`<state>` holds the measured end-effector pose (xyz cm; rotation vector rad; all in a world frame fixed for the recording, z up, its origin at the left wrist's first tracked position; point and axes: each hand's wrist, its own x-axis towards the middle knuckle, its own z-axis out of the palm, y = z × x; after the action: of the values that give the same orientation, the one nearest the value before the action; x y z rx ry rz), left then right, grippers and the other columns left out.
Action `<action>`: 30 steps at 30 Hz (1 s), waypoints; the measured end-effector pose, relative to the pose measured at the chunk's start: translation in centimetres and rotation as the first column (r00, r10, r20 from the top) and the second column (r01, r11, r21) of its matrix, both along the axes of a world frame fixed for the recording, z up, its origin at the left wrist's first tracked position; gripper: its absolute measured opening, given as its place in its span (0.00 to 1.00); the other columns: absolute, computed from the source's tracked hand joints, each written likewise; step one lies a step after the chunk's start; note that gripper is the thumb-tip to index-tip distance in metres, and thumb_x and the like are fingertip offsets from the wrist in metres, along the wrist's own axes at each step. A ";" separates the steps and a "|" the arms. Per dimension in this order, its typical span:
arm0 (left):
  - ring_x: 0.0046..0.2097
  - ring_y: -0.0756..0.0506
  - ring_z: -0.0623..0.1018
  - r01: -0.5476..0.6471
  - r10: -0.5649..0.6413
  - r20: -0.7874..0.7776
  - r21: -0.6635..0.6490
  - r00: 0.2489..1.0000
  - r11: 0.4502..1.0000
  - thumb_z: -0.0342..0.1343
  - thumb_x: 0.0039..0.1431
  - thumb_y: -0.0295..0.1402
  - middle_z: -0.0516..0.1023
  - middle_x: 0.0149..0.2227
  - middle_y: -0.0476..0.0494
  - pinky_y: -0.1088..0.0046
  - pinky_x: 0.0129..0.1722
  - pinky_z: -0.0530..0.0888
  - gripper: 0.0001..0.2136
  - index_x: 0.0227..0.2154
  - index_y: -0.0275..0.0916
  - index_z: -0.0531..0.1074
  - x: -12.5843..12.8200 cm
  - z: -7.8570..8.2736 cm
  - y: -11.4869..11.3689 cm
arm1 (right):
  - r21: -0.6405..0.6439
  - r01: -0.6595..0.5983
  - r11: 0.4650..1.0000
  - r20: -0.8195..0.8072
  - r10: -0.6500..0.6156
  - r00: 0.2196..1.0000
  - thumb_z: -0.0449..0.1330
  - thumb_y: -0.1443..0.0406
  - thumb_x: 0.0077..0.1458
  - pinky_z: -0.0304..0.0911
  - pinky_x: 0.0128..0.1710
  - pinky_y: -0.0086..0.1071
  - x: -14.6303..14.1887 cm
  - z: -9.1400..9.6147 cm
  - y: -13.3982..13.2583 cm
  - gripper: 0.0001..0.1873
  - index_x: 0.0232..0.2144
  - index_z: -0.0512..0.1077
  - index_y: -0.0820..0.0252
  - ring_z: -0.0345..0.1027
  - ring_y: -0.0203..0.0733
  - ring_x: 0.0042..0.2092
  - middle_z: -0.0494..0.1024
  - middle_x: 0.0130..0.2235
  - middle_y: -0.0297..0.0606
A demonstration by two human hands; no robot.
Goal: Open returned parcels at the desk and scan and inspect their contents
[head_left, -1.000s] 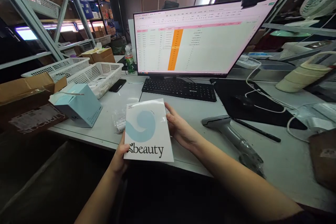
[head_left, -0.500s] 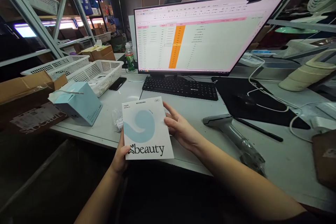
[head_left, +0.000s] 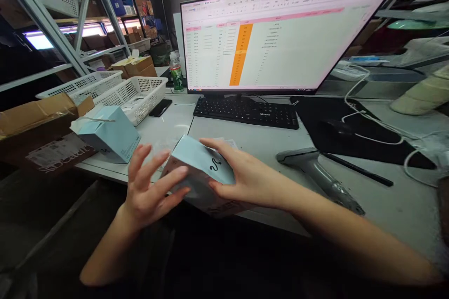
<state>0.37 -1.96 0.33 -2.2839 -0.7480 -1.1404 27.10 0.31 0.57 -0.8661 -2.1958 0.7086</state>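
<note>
A light-blue and white cardboard box (head_left: pixel 196 159) is tilted in front of me at the desk's front edge, a black squiggle mark on its upper side. My right hand (head_left: pixel 238 173) grips it from the right, thumb and fingers across the blue side. Beside its left end is my left hand (head_left: pixel 149 191), fingers spread, with the fingertips close to the box; whether they touch it I cannot tell. Crumpled clear plastic (head_left: pixel 161 149) lies behind the box, partly hidden.
Left stand an opened blue box (head_left: pixel 114 138), a brown carton (head_left: pixel 38 131), white baskets (head_left: pixel 147 98) and a phone (head_left: pixel 160 108). Ahead are a keyboard (head_left: pixel 245 113) and monitor (head_left: pixel 291 51). A barcode scanner (head_left: pixel 322 177), pen (head_left: pixel 358 169) and mouse mat (head_left: pixel 372 135) lie right.
The box has turned from its white "beauty" face to its blue side. My left hand has let go and spread its fingers; the right hand still holds on. The view has shifted slightly.
</note>
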 end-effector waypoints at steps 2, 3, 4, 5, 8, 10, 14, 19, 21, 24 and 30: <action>0.67 0.35 0.65 0.015 -0.034 -0.204 -0.093 0.978 0.996 0.66 0.58 0.35 0.70 0.63 0.47 0.46 0.69 0.59 0.26 0.59 0.55 0.70 0.6 2.0 0.4 | 0.074 -0.036 0.997 0.101 0.029 0.995 0.64 0.61 0.54 0.71 0.46 0.41 -0.2 1.3 0.3 0.37 0.64 0.60 0.54 0.75 0.51 0.50 0.76 0.56 0.44; 0.65 0.37 0.69 0.030 -0.076 -0.246 -0.186 0.966 0.982 0.64 0.61 0.35 0.73 0.61 0.46 0.48 0.68 0.62 0.21 0.57 0.53 0.72 0.9 2.4 0.9 | 0.087 -0.055 0.995 0.144 0.042 0.989 0.65 0.62 0.54 0.71 0.44 0.39 -0.2 1.6 0.6 0.33 0.62 0.63 0.55 0.76 0.50 0.49 0.78 0.54 0.43; 0.61 0.39 0.73 0.057 -0.129 -0.248 -0.281 0.960 0.958 0.61 0.63 0.34 0.75 0.58 0.44 0.51 0.66 0.65 0.17 0.54 0.51 0.74 1.1 2.3 1.5 | 0.092 -0.069 0.993 0.182 0.051 0.982 0.64 0.62 0.55 0.71 0.43 0.39 -0.3 1.7 0.9 0.30 0.59 0.65 0.55 0.77 0.50 0.48 0.79 0.52 0.42; 0.58 0.41 0.76 0.093 -0.179 -0.216 -0.356 0.960 0.930 0.60 0.65 0.32 0.77 0.56 0.43 0.54 0.64 0.68 0.14 0.52 0.49 0.76 1.3 1.9 2.1 | 0.098 -0.078 0.992 0.213 0.056 0.976 0.64 0.62 0.55 0.72 0.42 0.39 -0.3 1.6 1.2 0.26 0.56 0.68 0.55 0.77 0.50 0.47 0.79 0.51 0.42; 0.51 0.46 0.80 0.177 -0.238 -0.097 -0.418 0.967 0.891 0.59 0.65 0.30 0.80 0.48 0.44 0.58 0.62 0.70 0.12 0.49 0.47 0.77 1.3 -0.4 3.4 | 0.220 -0.074 0.973 0.264 0.013 0.964 0.65 0.60 0.58 0.73 0.44 0.42 0.2 0.8 1.2 0.19 0.51 0.72 0.56 0.76 0.52 0.49 0.79 0.53 0.44; 0.50 0.46 0.80 0.193 -0.239 -0.068 -0.395 0.969 0.898 0.60 0.64 0.28 0.81 0.47 0.46 0.57 0.63 0.69 0.14 0.50 0.48 0.77 1.1 -1.7 3.8 | 0.377 -0.065 0.924 0.275 -0.044 0.960 0.63 0.60 0.62 0.73 0.47 0.46 0.6 -0.1 0.3 0.16 0.50 0.74 0.56 0.76 0.53 0.50 0.79 0.54 0.45; 0.52 0.45 0.79 0.264 -0.291 -0.016 -0.374 0.957 0.889 0.62 0.61 0.27 0.82 0.47 0.48 0.56 0.63 0.68 0.13 0.47 0.49 0.78 0.8 -2.6 3.7 | 0.634 0.012 0.774 0.206 -0.183 0.961 0.57 0.68 0.65 0.71 0.53 0.49 0.9 -2.2 -2.2 0.15 0.51 0.77 0.57 0.74 0.55 0.54 0.80 0.54 0.44; 0.62 0.41 0.74 0.302 -0.369 -0.087 -0.419 0.925 0.856 0.58 0.64 0.29 0.82 0.51 0.50 0.50 0.67 0.62 0.13 0.48 0.51 0.77 0.5 -2.4 4.0 | 0.629 0.031 0.777 0.192 -0.193 0.962 0.56 0.71 0.64 0.64 0.61 0.58 1.0 -4.2 -3.2 0.21 0.57 0.74 0.56 0.69 0.58 0.60 0.77 0.58 0.43; 0.63 0.41 0.73 0.308 -0.384 -0.095 -0.440 0.918 0.844 0.55 0.66 0.30 0.81 0.52 0.51 0.48 0.68 0.61 0.13 0.49 0.52 0.77 0.5 -2.2 4.2 | 0.614 0.032 0.789 0.182 -0.181 0.967 0.55 0.72 0.64 0.63 0.62 0.59 1.0 -4.5 -3.0 0.22 0.58 0.73 0.56 0.69 0.58 0.61 0.76 0.59 0.42; 0.61 0.42 0.74 0.309 -0.386 -0.083 -0.458 0.919 0.833 0.55 0.66 0.28 0.82 0.51 0.50 0.49 0.69 0.61 0.15 0.52 0.51 0.75 0.4 -2.3 4.3 | 0.607 0.041 0.794 0.169 -0.178 0.969 0.56 0.71 0.64 0.61 0.63 0.61 1.0 -4.6 -2.8 0.22 0.57 0.74 0.54 0.69 0.59 0.61 0.76 0.59 0.41; 0.69 0.36 0.64 0.291 -0.196 0.287 -0.340 0.938 0.894 0.67 0.57 0.33 0.62 0.69 0.39 0.50 0.66 0.66 0.38 0.68 0.53 0.57 -0.7 -6.5 4.1 | 0.437 0.090 0.895 0.183 -0.186 0.965 0.58 0.61 0.64 0.69 0.55 0.61 3.1 -3.4 -1.2 0.22 0.60 0.72 0.42 0.70 0.63 0.59 0.70 0.64 0.41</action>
<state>-0.34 2.17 -6.16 -2.6468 -0.8509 -1.5316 30.16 -0.86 -2.85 -0.8890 -2.3260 0.0496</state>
